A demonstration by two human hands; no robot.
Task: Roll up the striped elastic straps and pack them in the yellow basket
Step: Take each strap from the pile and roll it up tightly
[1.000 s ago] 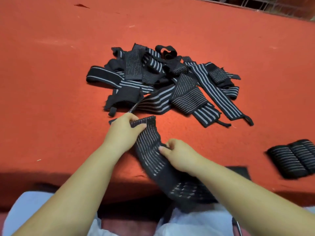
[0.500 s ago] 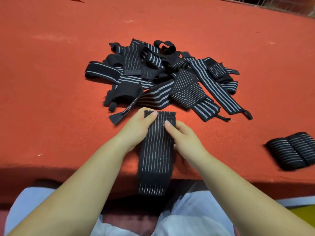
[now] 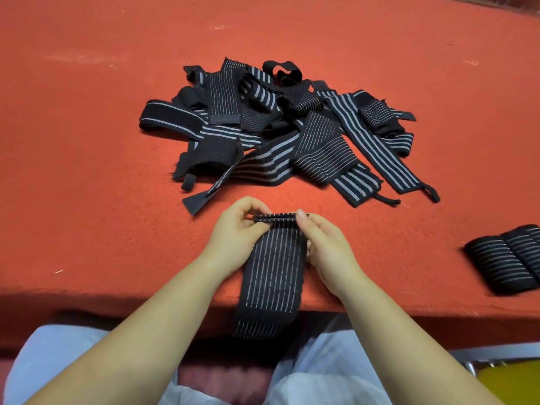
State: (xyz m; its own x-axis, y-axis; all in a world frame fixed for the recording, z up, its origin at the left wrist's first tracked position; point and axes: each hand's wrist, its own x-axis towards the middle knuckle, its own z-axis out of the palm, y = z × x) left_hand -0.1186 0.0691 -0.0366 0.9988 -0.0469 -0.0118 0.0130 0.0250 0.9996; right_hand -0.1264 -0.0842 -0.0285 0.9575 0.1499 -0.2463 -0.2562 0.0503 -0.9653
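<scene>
Rolling step: both hands, left (image 3: 236,229) & right (image 3: 324,244), pinch strap (image 3: 273,276) far end, first fold started. Next: keep roll tight, even, toward table (image 3: 87,171) edge.

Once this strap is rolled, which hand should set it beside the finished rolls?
Probably the right hand: the finished rolls lie on its side of the red table; the left hand would have to cross over.
</scene>
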